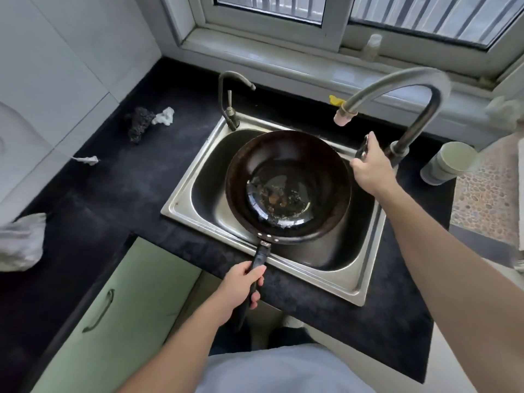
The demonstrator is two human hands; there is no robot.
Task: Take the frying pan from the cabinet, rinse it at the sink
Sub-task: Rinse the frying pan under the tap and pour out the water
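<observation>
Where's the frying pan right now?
Head view, centre: frying pan held over the sink, handle in the left hand; right hand on the tap lever beside it.

Your frying pan (287, 188) was dark metal, glossy at the base with rough brown crust; its handle (259, 259) looked matt black plastic. The sink (181, 194) and tap (419, 76) were brushed steel, the worktop (127, 194) matt, speckled black, stone-like, the cabinet door (136, 293) smooth pale green.
</observation>
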